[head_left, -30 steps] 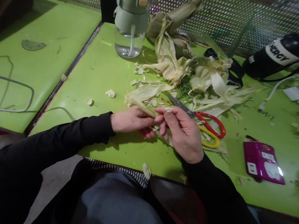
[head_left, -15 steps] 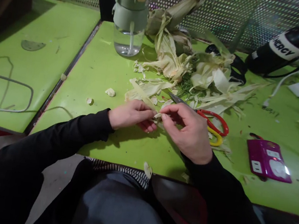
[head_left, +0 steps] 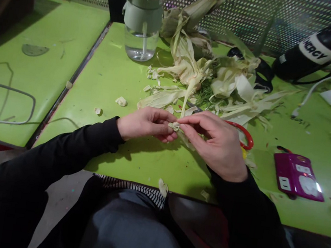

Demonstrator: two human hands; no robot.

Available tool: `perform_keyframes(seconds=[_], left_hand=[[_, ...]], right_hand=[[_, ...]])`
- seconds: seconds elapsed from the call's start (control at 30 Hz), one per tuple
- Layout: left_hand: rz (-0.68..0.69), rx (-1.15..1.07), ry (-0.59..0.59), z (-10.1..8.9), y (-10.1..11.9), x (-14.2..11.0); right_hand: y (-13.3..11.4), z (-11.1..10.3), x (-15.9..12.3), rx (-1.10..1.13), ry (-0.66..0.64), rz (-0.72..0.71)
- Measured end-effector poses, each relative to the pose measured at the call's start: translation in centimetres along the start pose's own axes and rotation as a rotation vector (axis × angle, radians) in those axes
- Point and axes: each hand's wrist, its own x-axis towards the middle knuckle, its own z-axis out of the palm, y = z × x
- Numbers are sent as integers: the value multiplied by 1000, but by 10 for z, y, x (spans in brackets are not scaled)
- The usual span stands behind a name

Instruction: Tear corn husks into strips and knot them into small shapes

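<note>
The husk pile (head_left: pixel 188 67), a loose heap of pale, dry leaves, lies on the green tabletop (head_left: pixel 136 159) and serves as the landmark. On the person's side of the husk pile, both hands meet over the tabletop around a small knotted husk strip (head_left: pixel 175 126). The left hand (head_left: pixel 148 125) pinches one side of it between thumb and index finger, its other fingers loosely curled beneath. The right hand (head_left: pixel 221 144) has thumb and index fingertips pressed together on the strip's other side, touching or nearly touching the left fingertips; how its remaining fingers sit is partly hidden. A narrow pale length rises from the pinch and overlaps the near edge of the husk pile. Scissors (head_left: pixel 246 136) with a red and a yellow handle lie to the near right of the husk pile, partly covered by the right hand. Pale scraps (head_left: pixel 121 101) are scattered to its near left, and a clear-bottomed bottle (head_left: pixel 142 34) stands upright just beside it on the left. A black bottle (head_left: pixel 314 52) leans at the far right of the husk pile, while a purple power strip (head_left: pixel 299 175) lies well to its near right.
</note>
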Motion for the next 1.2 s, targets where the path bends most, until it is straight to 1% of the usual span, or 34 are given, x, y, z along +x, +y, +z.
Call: perform_keyframes(seconds=[0.13,0.23,0.33,0.43,0.5,0.57,0.67,0.73,0.93,1.03,1.2], left_hand=[[13,84,40,2,-4,2],[26,161,34,4,-8,3],[71,252,18,4,-10,4],[98,314,23,5,-11,4],[90,325,43,5,-10,4],[68,305,55,6,-8,4],[55,248,48,6,-6,3],[62,233,49,6,-6,2],[57,155,46,5,-8,2],[31,104,51,4,-6,2],[-31,4,103,7,0,1]], right_hand=[[1,-2,0,-43,-38,-19],[4,-2,0,-72,-90,-42],[9,-2,0,-97,-130,-87],[12,-2,1,-73,-169,-141],[11,-1,1,-42,-179,-150],[10,1,1,-22,-161,-112],[6,4,-1,-7,-89,-25],[5,5,-1,5,-62,-5],[4,3,-2,23,-152,-84],[4,3,-1,20,-122,-87],[5,4,0,63,-41,-54]])
